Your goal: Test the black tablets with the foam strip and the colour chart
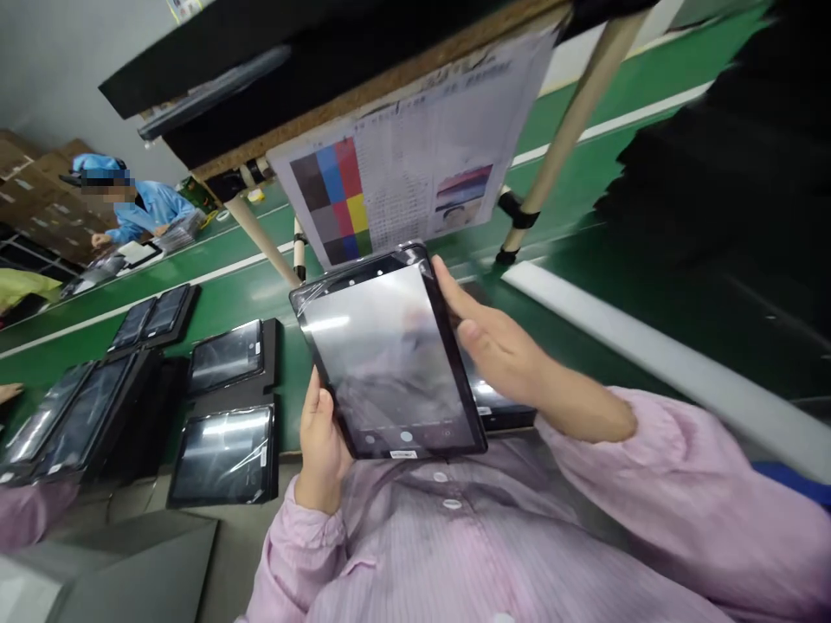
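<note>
A black tablet point(389, 355) with a glossy, film-covered screen stands tilted, screen toward the person, its lower left edge gripped in the left hand point(321, 446), its upper right edge against the right hand point(499, 346).

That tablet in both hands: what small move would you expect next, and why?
Probably a tap on the screen. The left hand grips the tablet at its lower edge, facing the colour chart, while the right hand rests open at its side, fingers free.

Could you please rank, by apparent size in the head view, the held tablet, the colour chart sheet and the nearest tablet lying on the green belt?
1. Colour chart sheet
2. Held tablet, though nearness to the camera enlarges it
3. Nearest belt tablet
</note>
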The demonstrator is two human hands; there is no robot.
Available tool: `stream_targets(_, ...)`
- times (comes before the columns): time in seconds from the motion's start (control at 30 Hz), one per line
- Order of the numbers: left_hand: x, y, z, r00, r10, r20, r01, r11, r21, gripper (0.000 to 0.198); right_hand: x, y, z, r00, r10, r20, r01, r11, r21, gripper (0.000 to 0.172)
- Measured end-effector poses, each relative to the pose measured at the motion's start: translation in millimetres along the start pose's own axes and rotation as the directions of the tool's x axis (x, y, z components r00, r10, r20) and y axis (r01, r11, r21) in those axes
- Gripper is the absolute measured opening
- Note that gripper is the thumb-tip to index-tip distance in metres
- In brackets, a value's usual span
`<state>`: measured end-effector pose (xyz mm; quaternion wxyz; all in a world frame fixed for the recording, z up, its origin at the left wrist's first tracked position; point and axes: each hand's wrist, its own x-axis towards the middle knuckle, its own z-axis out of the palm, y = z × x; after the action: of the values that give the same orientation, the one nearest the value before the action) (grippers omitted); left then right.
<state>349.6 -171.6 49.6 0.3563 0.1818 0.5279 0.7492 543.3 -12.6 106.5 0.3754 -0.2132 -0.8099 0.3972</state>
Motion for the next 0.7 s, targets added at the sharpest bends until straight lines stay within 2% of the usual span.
stream_targets(0.07,3.1,4.9,-10.7,0.999,-0.031,-0.012,0.031,0.999,0.039,0.057,-4.2,18.0,-2.6,0.999,0.05,-0.013,-0.049,0.995,0.086,0.087)
stream_targets(0.13,12.1,7.4,-24.4,0.996,-0.083,-0.028,0.085,0.99,0.112,0.055,-13.8,39.9,-9.1,0.975,0.178,-0.134,-0.163,0.98,0.115,0.094)
stream_targets(0.17,18.8,7.1,-32.1,0.993,-0.104,-0.051,0.112,0.978,0.175,0.055,-20.7,51.1,-13.6,0.94,0.266,-0.212,-0.248,0.963,0.105,0.097)
stream_targets(0.23,35.3,3.2,-47.6,0.985,-0.126,-0.114,0.156,0.936,0.315,0.055,-37.5,71.5,-23.5,0.831,0.461,-0.312,-0.461,0.884,0.081,0.096)
stream_targets(0.3,52.0,-2.1,-59.5,0.982,-0.12,-0.149,0.174,0.885,0.431,0.053,-56.0,86.6,-32.7,0.722,0.61,-0.328,-0.626,0.777,0.065,0.088)
stream_targets(0.4,64.4,-5.4,-61.2,0.988,-0.048,-0.147,0.123,0.82,0.559,0.047,-79.1,98.4,-40.8,0.604,0.748,-0.275,-0.756,0.647,0.098,0.066)
stream_targets(0.47,58.0,-5.0,-47.3,0.987,0.055,-0.149,0.056,0.759,0.649,0.049,-87.3,100.8,-41.6,0.508,0.83,-0.23,-0.812,0.55,0.193,0.056)
stream_targets(0.5,50.5,-5.6,-35.7,0.988,0.114,-0.105,-0.003,0.691,0.723,0.052,-88.8,100.7,-40.8,0.46,0.864,-0.205,-0.829,0.5,0.249,0.054)
stream_targets(0.57,30.3,-11.3,-5.7,0.979,0.15,0.136,-0.19,0.452,0.872,0.056,-87.3,98.2,-37.9,0.384,0.911,-0.147,-0.838,0.411,0.358,0.054)
stream_targets(0.6,19.6,-16.5,10.9,0.946,0.081,0.315,-0.324,0.294,0.899,0.056,-84.8,96.3,-36.1,0.366,0.923,-0.117,-0.834,0.381,0.399,0.054)
stream_targets(0.63,9.8,-23.0,27.1,0.893,-0.036,0.448,-0.434,0.19,0.881,0.056,-81.6,94.2,-34.3,0.351,0.932,-0.092,-0.828,0.355,0.433,0.054)
stream_targets(0.67,1.5,-29.9,41.7,0.844,-0.145,0.517,-0.5,0.135,0.855,0.059,-78.4,92.2,-32.8,0.338,0.938,-0.081,-0.819,0.335,0.465,0.053)
stream_targets(0.7,-5.0,-36.5,53.8,0.799,-0.242,0.55,-0.535,0.131,0.835,0.063,-75.4,90.7,-31.8,0.324,0.943,-0.075,-0.809,0.317,0.494,0.052)
